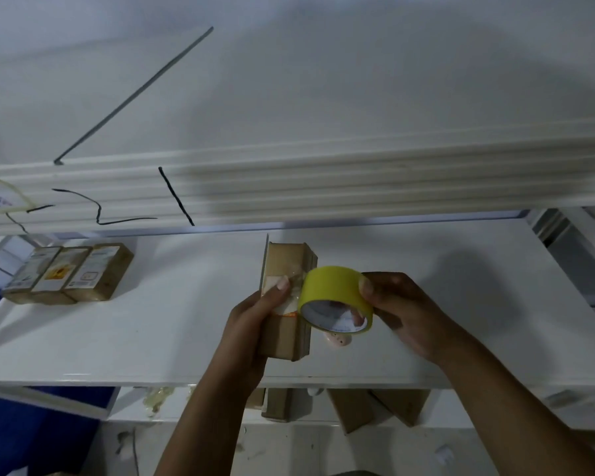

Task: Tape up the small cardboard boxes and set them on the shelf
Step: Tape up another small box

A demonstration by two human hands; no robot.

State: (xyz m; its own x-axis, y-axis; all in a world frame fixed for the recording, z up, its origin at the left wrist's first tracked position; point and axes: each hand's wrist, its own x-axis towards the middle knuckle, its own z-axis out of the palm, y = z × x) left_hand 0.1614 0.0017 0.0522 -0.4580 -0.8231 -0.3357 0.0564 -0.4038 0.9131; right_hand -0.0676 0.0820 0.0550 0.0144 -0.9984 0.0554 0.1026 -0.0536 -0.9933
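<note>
A small brown cardboard box [284,333] is held over the white shelf [152,331] at the centre. My left hand [251,324] grips its left side, with the thumb pressing a strip of clear tape on its top face. My right hand [402,314] grips a yellow tape roll [334,297] that touches the box's right edge. A row of three labelled boxes [71,273] lies on the shelf at the far left.
A white shelf board [323,180] with black marker lines and a sticker [0,197] hangs above. Several more cardboard boxes [375,407] lie on the lower level below the shelf's front edge. A small pale object [337,340] sits under the roll.
</note>
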